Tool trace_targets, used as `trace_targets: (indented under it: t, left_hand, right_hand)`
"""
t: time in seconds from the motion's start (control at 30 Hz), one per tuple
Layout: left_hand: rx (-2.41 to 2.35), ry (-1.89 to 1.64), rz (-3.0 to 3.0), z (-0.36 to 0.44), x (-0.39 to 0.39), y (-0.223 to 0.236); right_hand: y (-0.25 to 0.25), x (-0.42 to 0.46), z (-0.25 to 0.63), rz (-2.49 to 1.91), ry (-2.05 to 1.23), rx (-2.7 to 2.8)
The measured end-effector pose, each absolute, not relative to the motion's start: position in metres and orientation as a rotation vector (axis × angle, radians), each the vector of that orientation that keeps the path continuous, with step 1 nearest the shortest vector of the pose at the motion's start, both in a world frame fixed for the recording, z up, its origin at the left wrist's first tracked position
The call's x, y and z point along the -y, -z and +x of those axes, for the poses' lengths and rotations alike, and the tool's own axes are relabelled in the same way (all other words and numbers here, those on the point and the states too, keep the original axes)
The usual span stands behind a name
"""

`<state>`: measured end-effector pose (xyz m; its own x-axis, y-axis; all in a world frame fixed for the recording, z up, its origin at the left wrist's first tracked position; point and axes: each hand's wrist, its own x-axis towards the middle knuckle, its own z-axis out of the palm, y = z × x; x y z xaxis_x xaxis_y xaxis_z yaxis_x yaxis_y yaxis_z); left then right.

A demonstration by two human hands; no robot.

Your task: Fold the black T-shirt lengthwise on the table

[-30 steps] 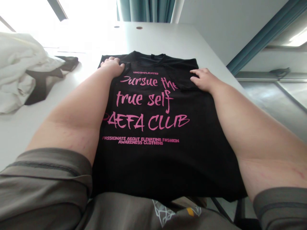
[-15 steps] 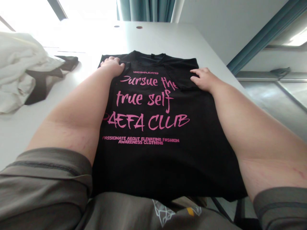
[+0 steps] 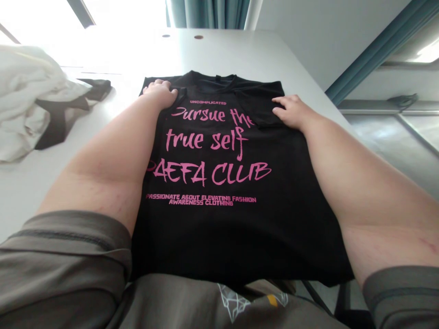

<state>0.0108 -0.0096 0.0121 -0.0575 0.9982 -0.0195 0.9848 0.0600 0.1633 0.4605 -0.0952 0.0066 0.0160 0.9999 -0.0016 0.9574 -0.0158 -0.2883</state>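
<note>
A black T-shirt [image 3: 219,228] with pink lettering lies face up, its collar away from me and its hem hanging over the near table edge. Both sleeves are folded inward across the front, the right one [image 3: 260,107] covering the end of a printed word. My left hand [image 3: 160,93] rests on the folded left sleeve near the shoulder, fingers lying flat and thumb apart. On the other side, my right hand [image 3: 291,111] lies on the shirt's edge, fingers stretched over the folded sleeve. Both hands are open.
The shirt lies on a white table [image 3: 274,55] with two round holes at its far end. A heap of white and dark cloth [image 3: 27,100] sits on the left. Teal curtains [image 3: 209,13] hang beyond the table, and a glossy floor [image 3: 387,141] shows at right.
Both hands stay at the same places on the T-shirt. The whole view has shifted very slightly.
</note>
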Motion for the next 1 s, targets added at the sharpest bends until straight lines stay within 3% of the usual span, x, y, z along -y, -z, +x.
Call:
trace_targets:
  t: [1.0]
  left_hand:
    - [-2.17,-0.173,2.101,0.006,0.007,-0.011]
  right_hand:
    - [0.009,0.076,0.482,-1.995,-0.292,2.119]
